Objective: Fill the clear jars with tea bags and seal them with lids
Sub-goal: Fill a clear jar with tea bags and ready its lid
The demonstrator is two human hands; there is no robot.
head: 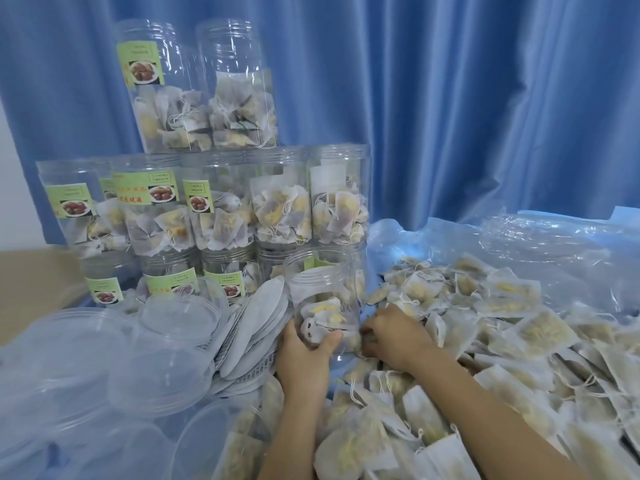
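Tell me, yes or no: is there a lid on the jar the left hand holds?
No, the jar in the left hand has an open, uncovered mouth.
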